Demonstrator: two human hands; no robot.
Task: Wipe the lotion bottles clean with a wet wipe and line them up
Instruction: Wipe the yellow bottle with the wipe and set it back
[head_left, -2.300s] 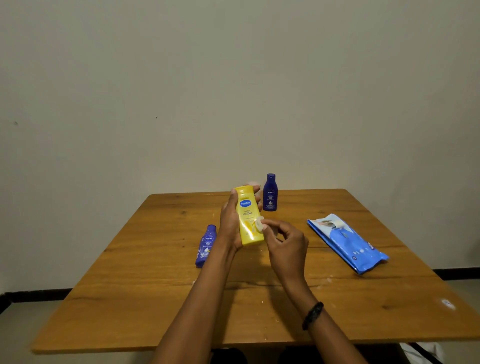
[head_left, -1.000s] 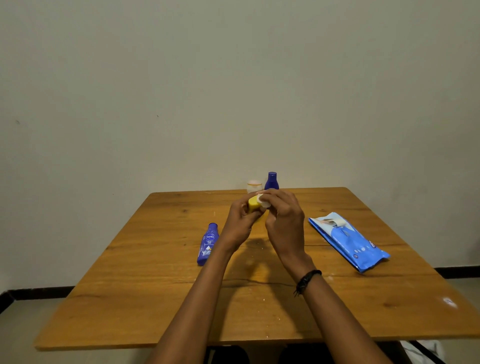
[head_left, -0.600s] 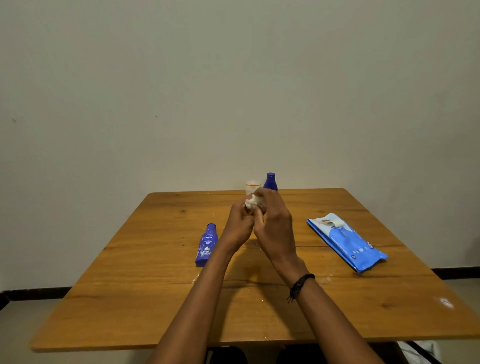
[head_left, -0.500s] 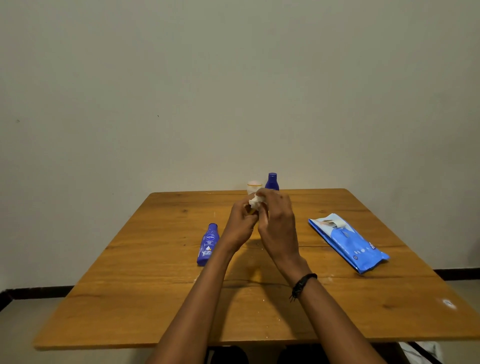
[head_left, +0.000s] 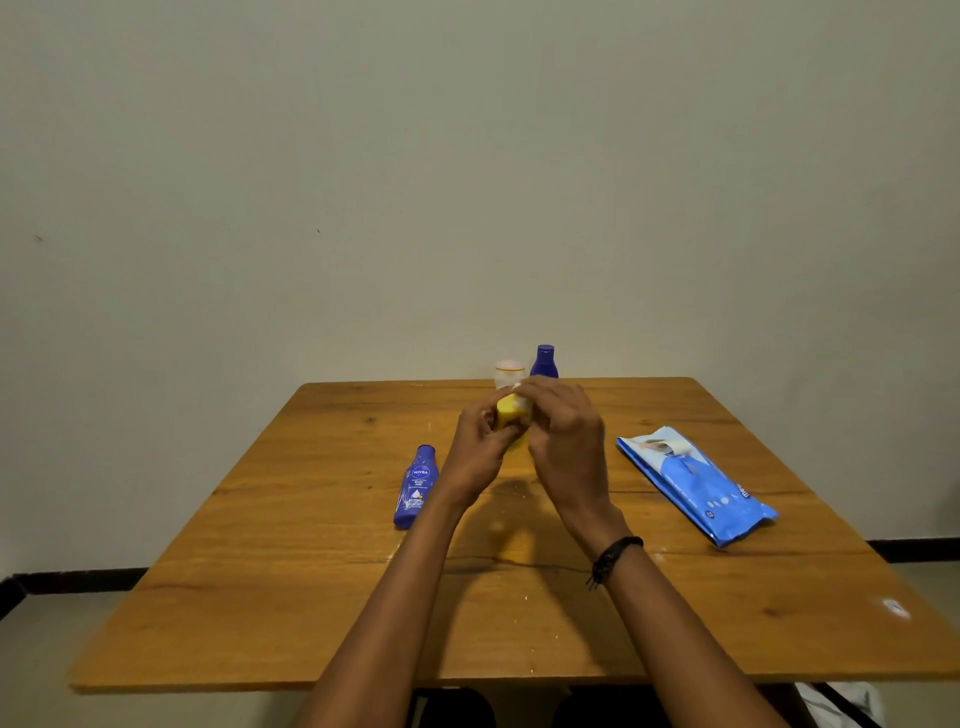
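Observation:
My left hand (head_left: 480, 449) grips a yellow lotion bottle (head_left: 511, 415) above the middle of the wooden table (head_left: 311, 597); most of the bottle is hidden between my hands. My right hand (head_left: 569, 441) curls over its far side and pinches a small white wet wipe (head_left: 517, 386) against the bottle's top. A dark blue lotion bottle (head_left: 415, 486) lies flat to the left of my hands. Another dark blue bottle (head_left: 544, 361) stands upright at the table's far edge, beside a pale bottle (head_left: 509, 371) with a pinkish cap.
A blue pack of wet wipes (head_left: 693, 486) lies flat on the right side of the table, its flap partly lifted. A plain wall rises just behind the far edge. Small white specks dot the tabletop.
The yellow bottle went from upright with its label facing me to pointing away, mostly covered by both hands. My right hand moved the wipe from the bottle's side to its top end.

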